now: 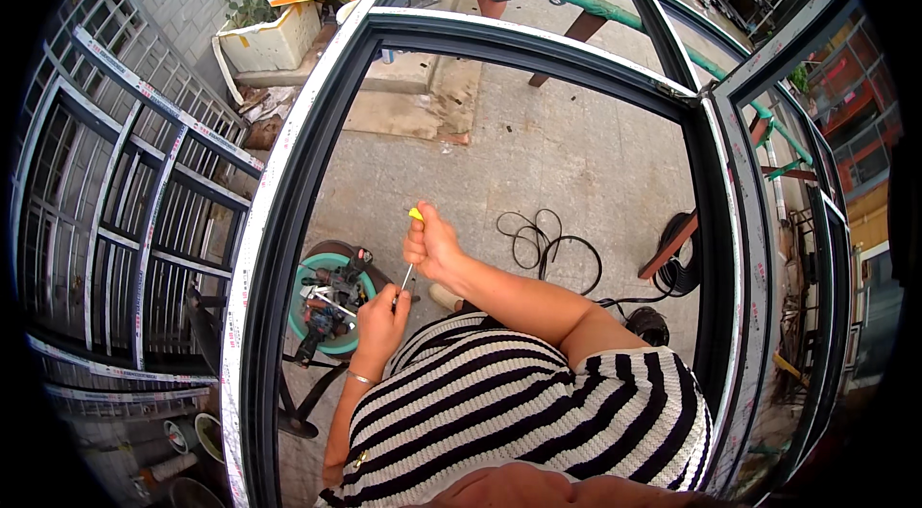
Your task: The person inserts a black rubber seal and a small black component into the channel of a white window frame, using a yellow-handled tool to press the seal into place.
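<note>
Remotely I've got my right hand (434,244) gripping a yellow-handled screwdriver (416,214), left hand (381,321) pinching its shaft, probably for steadiness, tub (336,349) just beside it.

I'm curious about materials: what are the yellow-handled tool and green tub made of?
The tool's shaft looks metal, thin and silvery; its handle, mostly hidden, may be plastic, being solid bright yellow. The green tub seems plastic: smooth, evenly coloured.
</note>
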Demonstrator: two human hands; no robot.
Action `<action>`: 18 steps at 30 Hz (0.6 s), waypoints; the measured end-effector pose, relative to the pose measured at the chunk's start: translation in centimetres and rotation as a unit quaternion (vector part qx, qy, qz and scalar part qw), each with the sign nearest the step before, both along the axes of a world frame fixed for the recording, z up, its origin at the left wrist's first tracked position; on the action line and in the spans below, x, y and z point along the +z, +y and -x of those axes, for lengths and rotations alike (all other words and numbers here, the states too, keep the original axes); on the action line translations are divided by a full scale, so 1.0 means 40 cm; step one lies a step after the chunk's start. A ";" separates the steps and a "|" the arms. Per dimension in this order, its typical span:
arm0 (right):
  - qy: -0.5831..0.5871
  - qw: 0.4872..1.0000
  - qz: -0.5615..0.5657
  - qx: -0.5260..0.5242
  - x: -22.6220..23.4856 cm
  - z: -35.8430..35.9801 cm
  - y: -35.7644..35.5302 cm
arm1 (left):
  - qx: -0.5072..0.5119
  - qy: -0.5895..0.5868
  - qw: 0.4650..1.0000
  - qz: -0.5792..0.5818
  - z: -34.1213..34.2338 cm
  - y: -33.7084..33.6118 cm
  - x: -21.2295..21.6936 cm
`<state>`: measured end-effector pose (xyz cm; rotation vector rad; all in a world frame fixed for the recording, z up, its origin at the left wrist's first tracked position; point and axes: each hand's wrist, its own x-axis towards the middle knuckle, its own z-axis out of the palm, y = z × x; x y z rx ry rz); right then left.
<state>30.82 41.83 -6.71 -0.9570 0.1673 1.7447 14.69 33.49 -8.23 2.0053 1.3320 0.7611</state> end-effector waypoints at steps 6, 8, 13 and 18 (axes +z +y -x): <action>0.044 0.994 0.096 0.039 -0.047 -0.011 0.017 | -0.013 -0.131 0.980 0.151 0.015 -0.016 -0.016; 0.054 0.996 0.059 0.050 -0.055 -0.008 0.011 | -0.011 -0.220 0.951 0.216 0.012 -0.013 -0.040; 0.078 0.993 0.032 0.077 -0.040 0.005 0.005 | -0.026 -0.460 0.716 0.524 0.023 0.004 -0.049; 0.142 0.984 -0.044 0.094 -0.034 -0.006 0.009 | -0.044 -0.597 0.545 0.586 0.003 -0.014 -0.010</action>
